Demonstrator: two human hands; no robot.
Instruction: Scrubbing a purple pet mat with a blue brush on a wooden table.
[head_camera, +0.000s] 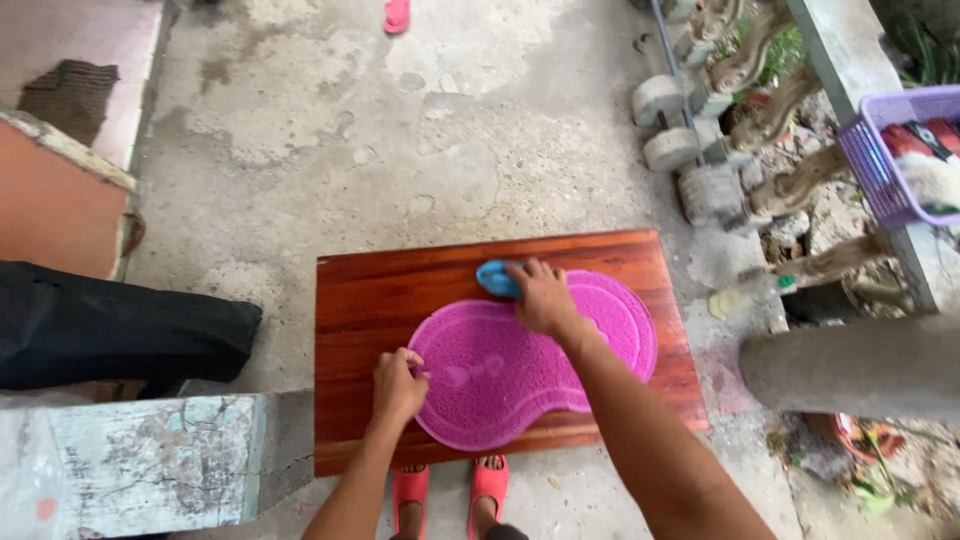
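Landmark: low reddish-brown polished wooden bench (370, 290), standing on a stained grey concrete floor (330, 130).

Nearest the camera, two feet in coral-red slide sandals (450, 492) are seen on the floor just below the bench's near edge. To the near left of the bench a weathered pale concrete block (140, 460) is noted.

On the bench a magenta, peanut-shaped, looped plastic mat (500, 380) is laid flat, covering the middle and right part of the top; a second lobe edge is seen beneath its far right end.

The left hand (397, 385) is pressed on the mat's near left edge, fingers curled over the rim; the grip is partly closed on the mat edge.

The right hand (541, 297) is placed at the far side of the mat, fingers bent down over a small blue scrub pad (497, 278), which is held against the mat's far rim where it meets the bench wood.

Left of the bench, a black cloth bundle (110, 335) is recorded. Right of the bench, grey concrete pieces (670, 125) and gnarled driftwood (790, 110) are seen, with a lilac plastic basket (880, 160) beyond. Far past the bench, a single coral sandal (397, 14) lies on the floor.
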